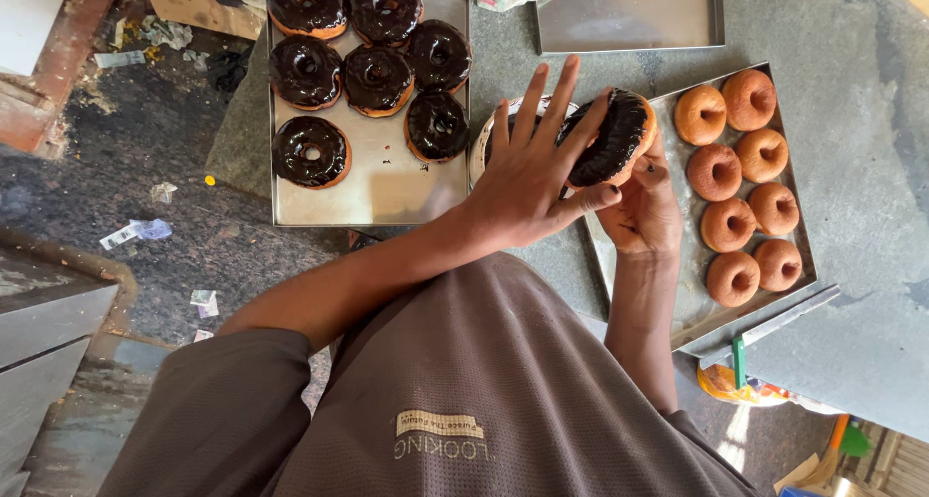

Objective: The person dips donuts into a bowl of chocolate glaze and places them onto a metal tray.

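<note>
Just now a chocolate-glazed donut [612, 137] sits above the grey tabletop [852, 120], pinched from below in the right hand [644, 211] while the left hand [527, 173] touches it with fingers [561, 100] spread, between a tray of glazed donuts [382, 182] and a tray of plain donuts [692, 299].

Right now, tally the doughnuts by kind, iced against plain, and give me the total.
Chocolate-iced doughnuts on the left tray: 7
Chocolate-iced doughnut held between the left hand and the right hand: 1
Plain brown doughnuts on the right tray: 8
Total: 16
</note>
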